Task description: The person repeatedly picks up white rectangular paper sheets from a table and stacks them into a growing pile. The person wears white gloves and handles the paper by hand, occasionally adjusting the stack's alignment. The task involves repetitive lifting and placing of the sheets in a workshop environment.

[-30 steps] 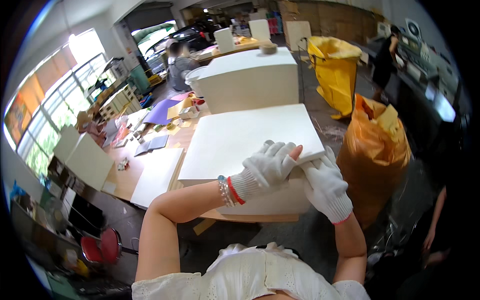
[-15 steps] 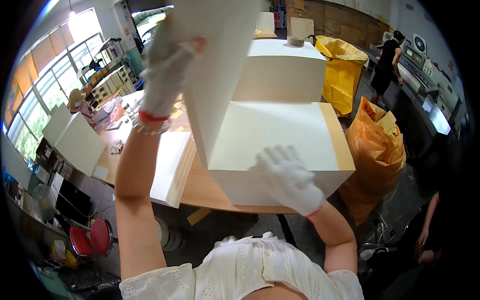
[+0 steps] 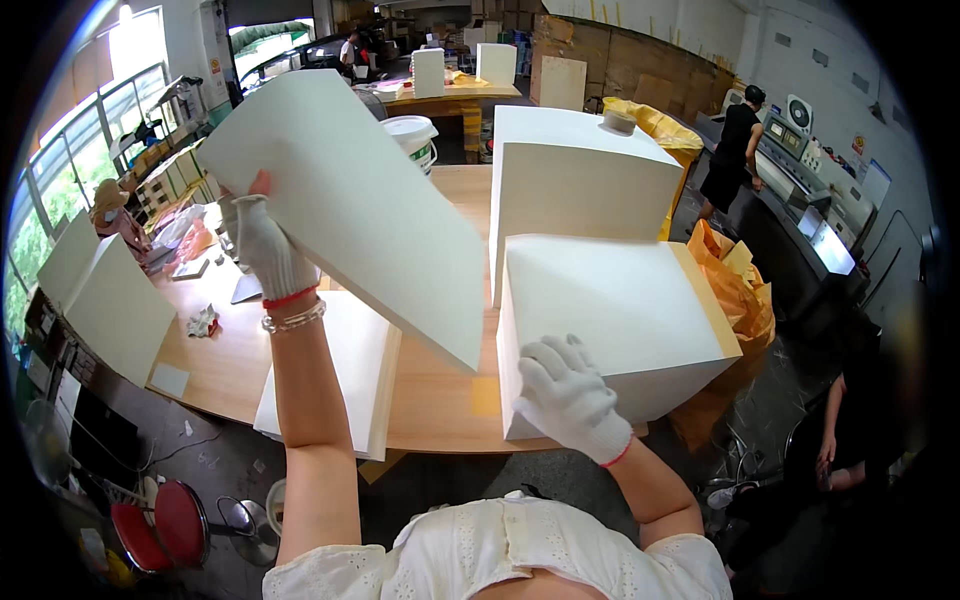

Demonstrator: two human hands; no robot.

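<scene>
My left hand (image 3: 262,245), in a white knit glove with a red cuff, is closed on the left edge of a flat white panel (image 3: 350,190). The panel is tilted above the table, its lower corner pointing down to the right. Gloved as well, my right hand (image 3: 572,400) rests against the near left corner of a white box-shaped piece (image 3: 610,300) with a tan strip along its right side. Its fingers are loosely bent, with nothing seen in them. Beneath my left forearm lies a stack of white panels (image 3: 345,370).
A taller white box (image 3: 585,190) stands behind, a tape roll (image 3: 618,122) on top. A lidded white bucket (image 3: 412,140) is farther back on the wooden table (image 3: 445,410). An orange bag (image 3: 745,290) stands at right. People are at left, right and far back.
My left hand and its panel have come lower and left, off the near box-shaped piece. My right hand has slid from its top to its near left corner. The view has shifted.
</scene>
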